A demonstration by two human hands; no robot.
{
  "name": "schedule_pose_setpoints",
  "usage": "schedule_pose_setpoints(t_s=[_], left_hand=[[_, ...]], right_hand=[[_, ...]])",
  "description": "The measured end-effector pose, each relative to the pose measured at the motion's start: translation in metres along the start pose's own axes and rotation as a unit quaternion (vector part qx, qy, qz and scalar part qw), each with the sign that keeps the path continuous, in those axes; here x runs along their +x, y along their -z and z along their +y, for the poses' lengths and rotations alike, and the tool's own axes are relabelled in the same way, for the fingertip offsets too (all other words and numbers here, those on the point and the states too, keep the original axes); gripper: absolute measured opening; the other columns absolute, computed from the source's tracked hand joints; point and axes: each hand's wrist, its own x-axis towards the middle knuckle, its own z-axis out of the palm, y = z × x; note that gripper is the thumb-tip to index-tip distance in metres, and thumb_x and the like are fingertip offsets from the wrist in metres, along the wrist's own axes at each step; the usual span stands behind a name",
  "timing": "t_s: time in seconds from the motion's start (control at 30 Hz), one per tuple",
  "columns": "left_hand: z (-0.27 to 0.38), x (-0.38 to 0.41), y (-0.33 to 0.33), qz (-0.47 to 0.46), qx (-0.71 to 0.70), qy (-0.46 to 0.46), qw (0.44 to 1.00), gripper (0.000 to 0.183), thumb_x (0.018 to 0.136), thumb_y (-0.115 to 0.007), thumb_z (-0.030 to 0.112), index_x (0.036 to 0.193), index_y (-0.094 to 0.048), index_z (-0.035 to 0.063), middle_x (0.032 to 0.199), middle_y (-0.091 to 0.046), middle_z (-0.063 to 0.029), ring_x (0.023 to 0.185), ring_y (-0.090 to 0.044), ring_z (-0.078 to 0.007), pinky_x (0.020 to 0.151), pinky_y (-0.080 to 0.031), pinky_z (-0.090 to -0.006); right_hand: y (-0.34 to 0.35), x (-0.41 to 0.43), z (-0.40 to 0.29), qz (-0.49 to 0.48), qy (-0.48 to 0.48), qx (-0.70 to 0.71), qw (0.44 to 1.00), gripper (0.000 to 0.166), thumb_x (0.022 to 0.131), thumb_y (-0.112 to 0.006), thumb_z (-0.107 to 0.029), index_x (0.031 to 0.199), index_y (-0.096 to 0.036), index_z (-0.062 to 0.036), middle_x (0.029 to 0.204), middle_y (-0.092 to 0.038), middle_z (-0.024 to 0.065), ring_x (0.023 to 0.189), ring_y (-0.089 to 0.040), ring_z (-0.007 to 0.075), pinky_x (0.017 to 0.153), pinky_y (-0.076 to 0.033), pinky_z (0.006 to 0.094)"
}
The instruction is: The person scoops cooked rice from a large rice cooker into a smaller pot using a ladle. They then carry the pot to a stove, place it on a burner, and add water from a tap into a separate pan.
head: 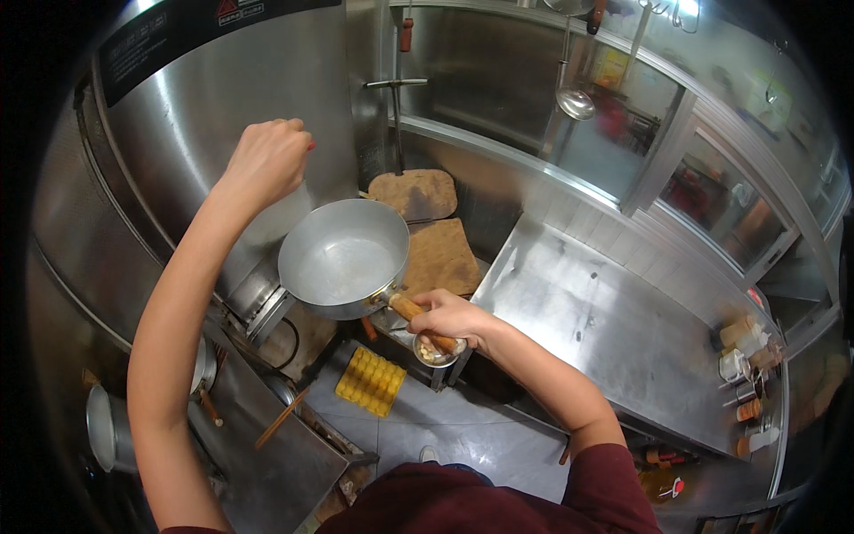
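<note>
My right hand (447,319) grips the wooden handle (408,308) of a deep aluminum saucepan (341,257). The pan's inside is bare metal, and it is held up in front of me. Raised at upper left, my left hand (272,159) is curled into a fist before a stainless steel cabinet front (220,100). A small red spot shows at its edge; its palm is turned away, and I see nothing held. Below my right hand, a small metal bowl (432,357) with pale pieces in it is partly covered.
Two wooden cutting boards (440,257) lie behind the pan. On the right stretches a steel worktop (600,320), with seasoning containers (740,367) at its far end. A yellow egg tray (370,382) sits below. Chopsticks (281,419) and pots are at lower left; a ladle (575,103) hangs above.
</note>
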Motion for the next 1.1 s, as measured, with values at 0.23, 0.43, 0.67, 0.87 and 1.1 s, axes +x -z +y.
schedule_pose_setpoints(t_s=[0.23, 0.43, 0.67, 0.87, 1.1], left_hand=[[0.001, 0.001, 0.000, -0.012, -0.001, 0.010, 1.000, 0.010, 0.073, -0.056, 0.003, 0.070, -0.065, -0.0001, 0.075, -0.060, -0.0125, 0.073, -0.060, -0.0270, 0.065, -0.049, -0.0354], [0.001, 0.002, 0.000, -0.007, 0.002, 0.008, 1.000, 0.010, 0.072, -0.056, 0.003, 0.070, -0.065, 0.0001, 0.075, -0.060, -0.0123, 0.073, -0.060, -0.0267, 0.065, -0.049, -0.0349], [-0.006, -0.003, -0.006, 0.000, -0.022, -0.001, 1.000, 0.010, 0.075, -0.057, 0.008, 0.070, -0.061, 0.0004, 0.075, -0.057, -0.0119, 0.076, -0.059, -0.0283, 0.065, -0.048, -0.0376], [-0.008, -0.001, -0.007, -0.044, 0.011, 0.003, 0.999, 0.014, 0.077, -0.057, 0.011, 0.070, -0.062, 0.0009, 0.077, -0.059, -0.0117, 0.076, -0.060, -0.0285, 0.065, -0.049, -0.0376], [-0.011, -0.002, -0.018, 0.008, 0.021, -0.002, 1.000, 0.002, 0.064, -0.061, 0.004, 0.066, -0.062, 0.0032, 0.072, -0.060, -0.0112, 0.072, -0.061, -0.0278, 0.059, -0.050, -0.0363]], right_hand=[[0.002, 0.002, 0.003, -0.001, 0.001, -0.007, 1.000, 0.023, 0.074, -0.058, -0.002, 0.096, -0.053, 0.0052, 0.059, -0.054, 0.0034, 0.051, -0.053, 0.0091, 0.047, -0.041, 0.0222], [0.003, 0.002, 0.002, 0.002, 0.002, -0.001, 1.000, 0.027, 0.073, -0.058, -0.002, 0.099, -0.053, 0.0059, 0.059, -0.053, 0.0031, 0.050, -0.052, 0.0092, 0.047, -0.041, 0.0221], [-0.008, -0.007, -0.011, -0.007, -0.005, 0.004, 1.000, 0.030, 0.075, -0.056, -0.001, 0.104, -0.052, 0.0051, 0.059, -0.053, 0.0038, 0.050, -0.051, 0.0091, 0.043, -0.041, 0.0227], [-0.008, -0.008, -0.011, 0.009, -0.020, -0.004, 1.000, 0.033, 0.075, -0.057, -0.002, 0.106, -0.052, 0.0076, 0.067, -0.055, 0.0057, 0.050, -0.052, 0.0096, 0.044, -0.041, 0.0233], [-0.010, -0.005, -0.011, 0.004, -0.011, -0.013, 1.000, 0.020, 0.077, -0.055, -0.006, 0.096, -0.053, 0.0003, 0.054, -0.051, 0.0020, 0.039, -0.047, 0.0082, 0.033, -0.038, 0.0225]])
